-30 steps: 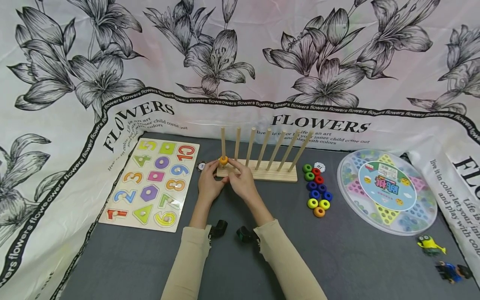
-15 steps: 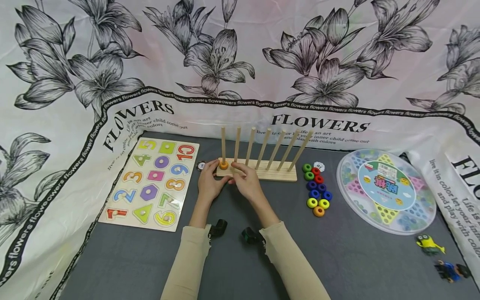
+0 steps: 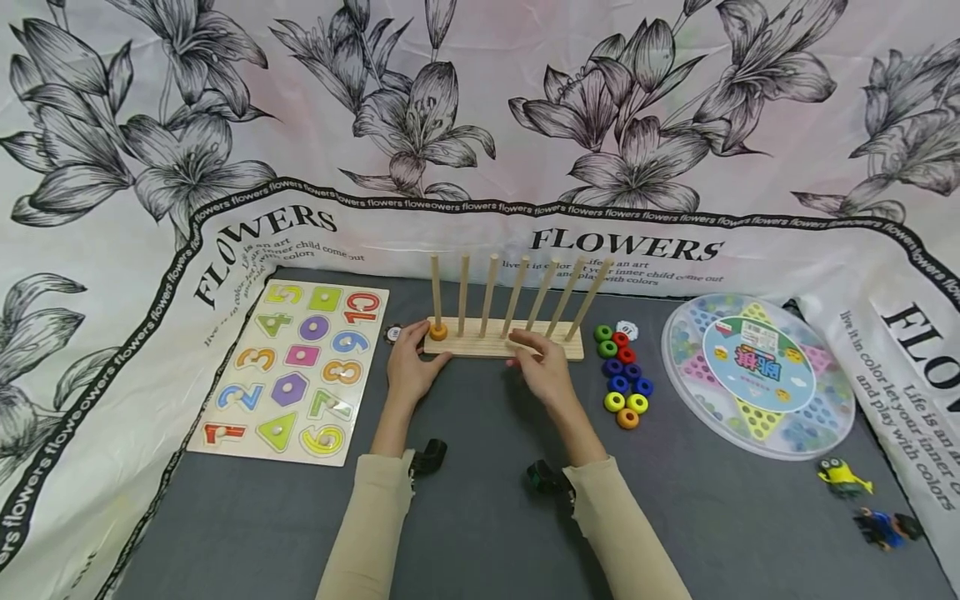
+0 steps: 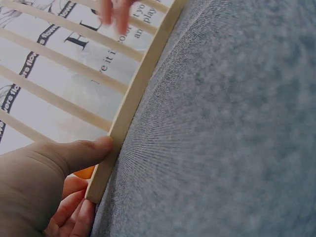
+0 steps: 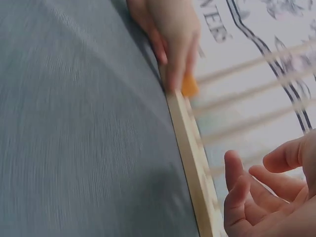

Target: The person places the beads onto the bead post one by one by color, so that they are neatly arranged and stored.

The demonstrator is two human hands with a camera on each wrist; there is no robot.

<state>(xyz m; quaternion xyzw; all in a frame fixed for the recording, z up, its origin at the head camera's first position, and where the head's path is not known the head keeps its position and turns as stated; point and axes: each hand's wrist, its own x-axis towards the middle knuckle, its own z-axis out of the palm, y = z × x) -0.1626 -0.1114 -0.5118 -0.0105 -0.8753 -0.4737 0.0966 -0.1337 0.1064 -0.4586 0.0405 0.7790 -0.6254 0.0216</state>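
Observation:
A wooden peg board with several upright pegs stands ahead of me. On its leftmost peg an orange ring sits down at the base. My left hand grips the board's left end; in the left wrist view its thumb lies along the front edge and its fingers curl round the end. Holding nothing, my right hand hovers at the board's front, right of its middle. The right wrist view shows its fingers loosely bent, apart from one another.
Right of the board lie loose rings in green, red, blue, yellow and orange. Beyond them are a round game board and two small toy figures. A number puzzle board lies to the left.
My right hand has left the orange ring and moved right along the board. The ring has dropped slightly to the peg's base. My left hand stays at the board's left end.

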